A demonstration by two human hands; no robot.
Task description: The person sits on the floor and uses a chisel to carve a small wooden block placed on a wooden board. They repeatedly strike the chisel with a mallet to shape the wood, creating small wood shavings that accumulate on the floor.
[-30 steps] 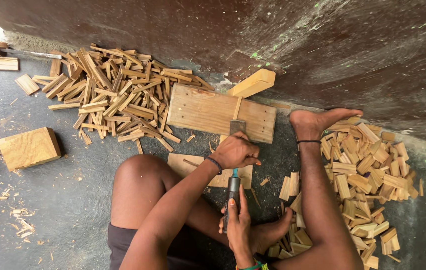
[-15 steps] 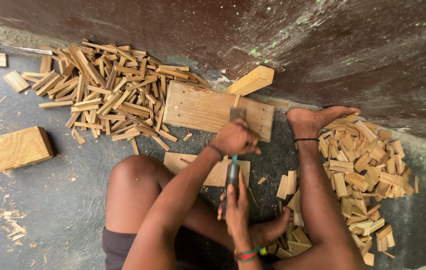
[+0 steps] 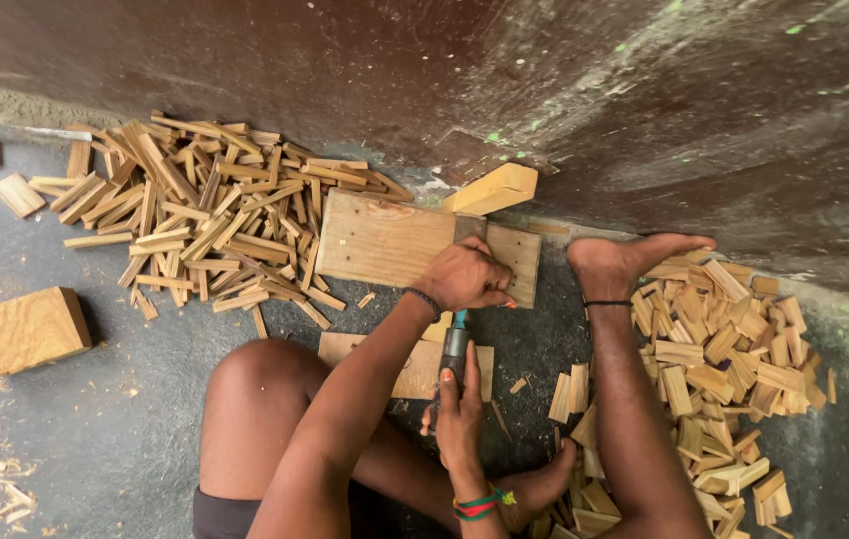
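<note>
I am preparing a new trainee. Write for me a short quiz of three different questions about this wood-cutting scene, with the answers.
1. True or false: the left hand rests on the wooden board.
2. What does the right hand grip: A) the dark handle of a tool, B) the big wooden block, C) a rope?
3. Fill in: the pile of long sticks lies to the picture's ____ of the board.

Key: 1 true; 2 A; 3 left.
</note>
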